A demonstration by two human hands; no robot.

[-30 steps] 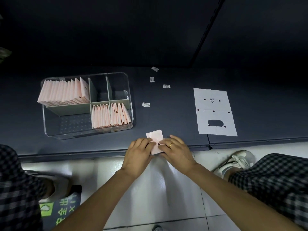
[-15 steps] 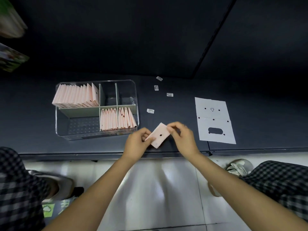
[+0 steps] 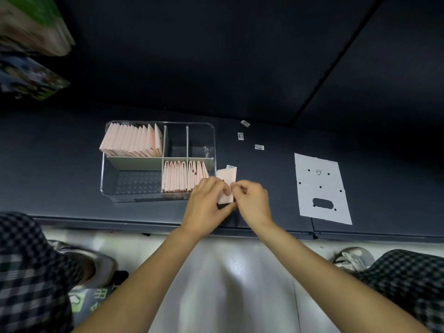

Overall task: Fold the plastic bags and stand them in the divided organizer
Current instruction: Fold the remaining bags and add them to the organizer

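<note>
A folded pink bag (image 3: pixel 225 182) is pinched between the left hand (image 3: pixel 208 205) and the right hand (image 3: pixel 252 200) at frame centre, just right of the clear divided organizer (image 3: pixel 105 179). Its long axis runs nearly top to bottom of the frame, the free end pointing up. Everything is set on a dark shelf (image 3: pixel 264 207); a flat white bag (image 3: pixel 320 188) lies at right, and pale floor (image 3: pixel 228 284) is seen below.

Both hands (image 3: pixel 230 200) — curled, pinching.
</note>
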